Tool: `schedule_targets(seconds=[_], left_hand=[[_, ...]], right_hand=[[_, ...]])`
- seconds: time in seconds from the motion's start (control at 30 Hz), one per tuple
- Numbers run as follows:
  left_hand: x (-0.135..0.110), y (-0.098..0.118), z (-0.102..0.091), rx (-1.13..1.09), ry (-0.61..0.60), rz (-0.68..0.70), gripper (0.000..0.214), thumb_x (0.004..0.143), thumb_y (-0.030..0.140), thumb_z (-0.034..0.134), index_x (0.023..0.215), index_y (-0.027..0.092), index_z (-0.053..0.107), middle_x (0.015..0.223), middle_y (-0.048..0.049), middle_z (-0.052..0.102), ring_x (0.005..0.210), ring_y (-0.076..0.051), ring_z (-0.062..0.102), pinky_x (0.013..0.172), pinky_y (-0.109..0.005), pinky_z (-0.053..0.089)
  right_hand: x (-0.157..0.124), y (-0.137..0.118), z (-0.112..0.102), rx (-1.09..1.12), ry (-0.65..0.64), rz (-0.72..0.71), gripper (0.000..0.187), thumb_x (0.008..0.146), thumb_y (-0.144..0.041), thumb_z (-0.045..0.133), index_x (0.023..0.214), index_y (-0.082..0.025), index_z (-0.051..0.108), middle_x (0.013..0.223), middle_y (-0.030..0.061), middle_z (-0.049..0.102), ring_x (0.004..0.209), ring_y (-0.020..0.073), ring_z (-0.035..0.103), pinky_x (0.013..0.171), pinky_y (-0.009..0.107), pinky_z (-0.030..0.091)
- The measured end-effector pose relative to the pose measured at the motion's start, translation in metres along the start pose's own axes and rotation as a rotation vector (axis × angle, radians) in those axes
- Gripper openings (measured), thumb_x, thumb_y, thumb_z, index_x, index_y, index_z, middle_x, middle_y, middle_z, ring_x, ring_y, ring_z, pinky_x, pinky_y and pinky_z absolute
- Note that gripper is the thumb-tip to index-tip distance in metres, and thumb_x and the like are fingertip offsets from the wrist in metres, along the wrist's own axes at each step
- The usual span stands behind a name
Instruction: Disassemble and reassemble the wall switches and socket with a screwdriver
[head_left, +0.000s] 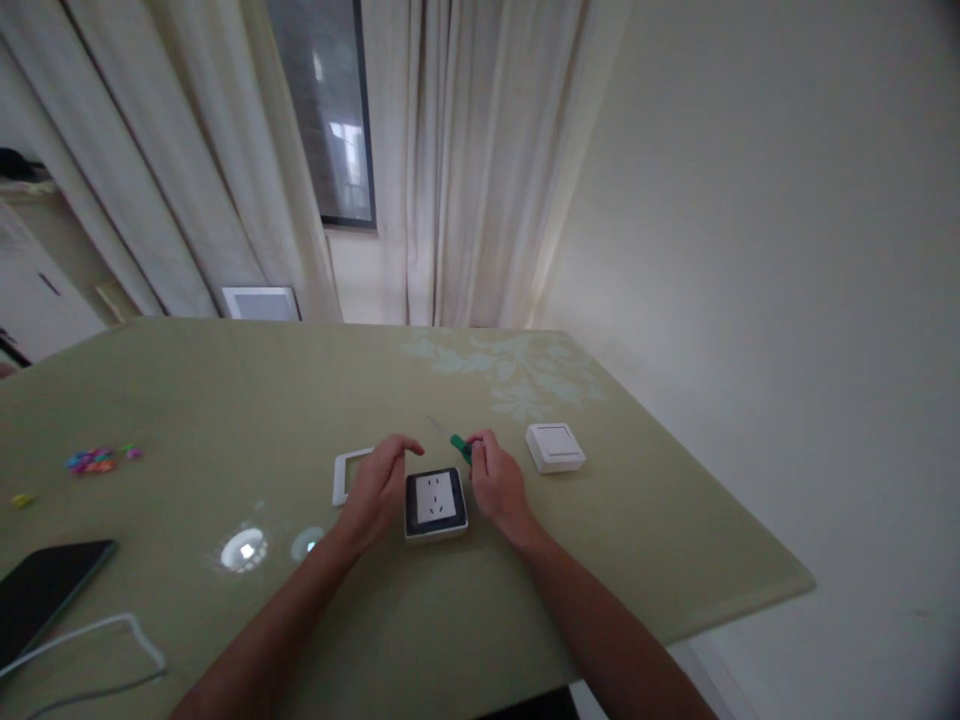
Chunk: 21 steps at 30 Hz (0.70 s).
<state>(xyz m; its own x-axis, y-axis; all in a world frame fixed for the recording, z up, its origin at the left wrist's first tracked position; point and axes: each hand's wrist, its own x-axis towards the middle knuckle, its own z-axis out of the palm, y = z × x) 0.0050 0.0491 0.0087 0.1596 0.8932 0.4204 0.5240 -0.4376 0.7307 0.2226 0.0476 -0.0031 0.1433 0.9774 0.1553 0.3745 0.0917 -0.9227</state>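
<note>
A square wall socket (435, 503) with a white face and dark surround lies flat on the green table (600, 520). My left hand (377, 488) rests at the socket's left edge, fingers curled over its top corner. My right hand (496, 483) sits at its right edge, closed on the green handle of a small screwdriver (456, 442) whose thin shaft points away to the upper left. A white frame (343, 476) lies partly hidden behind my left hand.
A white switch (555, 446) lies to the right. Small coloured pieces (96, 460) sit at the far left, with a dark phone (45, 588) and a white cable (112, 640) near the front left. The table's right edge drops off beside a wall; curtains hang behind.
</note>
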Motion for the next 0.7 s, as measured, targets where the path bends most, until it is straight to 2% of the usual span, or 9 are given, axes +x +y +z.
schedule_targets(seconds=[0.1, 0.2, 0.27, 0.33, 0.43, 0.6, 0.7], left_hand=[[-0.001, 0.003, -0.008, 0.086, -0.071, 0.039, 0.035, 0.103, 0.049, 0.055, 0.114, 0.021, 0.074, 0.108, -0.0094, 0.075, 0.105, -0.032, 0.069, 0.099, -0.049, 0.051], [-0.008, 0.014, -0.010, 0.269, -0.257, 0.135, 0.065, 0.087, 0.064, 0.079, 0.137, 0.022, 0.071, 0.117, -0.0117, 0.071, 0.114, -0.038, 0.066, 0.107, -0.058, 0.045], [-0.013, 0.023, -0.009, 0.415, -0.400, 0.208, 0.079, 0.083, 0.066, 0.083, 0.146, 0.022, 0.065, 0.121, -0.0135, 0.067, 0.117, -0.039, 0.064, 0.107, -0.059, 0.044], [-0.017, 0.032, -0.007, 0.503, -0.478, 0.254, 0.079, 0.085, 0.061, 0.084, 0.150, 0.022, 0.062, 0.124, -0.0145, 0.065, 0.117, -0.039, 0.063, 0.105, -0.056, 0.045], [-0.018, 0.042, -0.005, 0.545, -0.506, 0.283, 0.075, 0.087, 0.053, 0.082, 0.151, 0.020, 0.059, 0.124, -0.0141, 0.065, 0.116, -0.038, 0.062, 0.102, -0.052, 0.045], [-0.021, 0.046, -0.001, 0.533, -0.511, 0.283, 0.077, 0.084, 0.050, 0.083, 0.149, 0.016, 0.058, 0.126, -0.0143, 0.065, 0.117, -0.038, 0.061, 0.104, -0.053, 0.044], [-0.022, 0.045, 0.002, 0.531, -0.509, 0.285, 0.077, 0.084, 0.049, 0.083, 0.149, 0.016, 0.057, 0.124, -0.0138, 0.065, 0.115, -0.038, 0.061, 0.103, -0.052, 0.043]], right_hand=[[0.000, -0.001, -0.003, -0.025, 0.028, -0.030, 0.028, 0.108, -0.045, 0.045, 0.115, -0.026, 0.064, 0.082, 0.0013, 0.067, 0.078, 0.0224, 0.065, 0.078, 0.033, 0.045], [0.003, 0.003, 0.000, 0.018, 0.008, -0.028, 0.034, 0.109, -0.049, 0.039, 0.123, -0.026, 0.059, 0.087, 0.0018, 0.070, 0.080, 0.0220, 0.068, 0.075, 0.033, 0.050], [0.005, 0.006, 0.004, 0.062, -0.012, -0.017, 0.037, 0.108, -0.053, 0.039, 0.124, -0.026, 0.057, 0.091, 0.0026, 0.070, 0.081, 0.0217, 0.070, 0.072, 0.032, 0.053], [0.006, 0.008, 0.007, 0.104, -0.031, -0.007, 0.038, 0.106, -0.055, 0.040, 0.124, -0.026, 0.057, 0.094, 0.0035, 0.070, 0.083, 0.0217, 0.071, 0.070, 0.032, 0.055], [0.004, 0.007, 0.012, 0.162, -0.054, -0.004, 0.039, 0.105, -0.058, 0.042, 0.124, -0.026, 0.056, 0.100, 0.0047, 0.070, 0.088, 0.0218, 0.073, 0.071, 0.032, 0.057], [-0.004, 0.003, 0.016, 0.182, -0.070, -0.018, 0.035, 0.105, -0.055, 0.047, 0.119, -0.026, 0.059, 0.088, 0.0003, 0.067, 0.081, 0.0208, 0.069, 0.076, 0.033, 0.055], [-0.006, 0.002, 0.016, 0.172, -0.070, -0.023, 0.032, 0.105, -0.052, 0.049, 0.118, -0.025, 0.061, 0.089, -0.0002, 0.066, 0.081, 0.0204, 0.066, 0.077, 0.032, 0.053]])
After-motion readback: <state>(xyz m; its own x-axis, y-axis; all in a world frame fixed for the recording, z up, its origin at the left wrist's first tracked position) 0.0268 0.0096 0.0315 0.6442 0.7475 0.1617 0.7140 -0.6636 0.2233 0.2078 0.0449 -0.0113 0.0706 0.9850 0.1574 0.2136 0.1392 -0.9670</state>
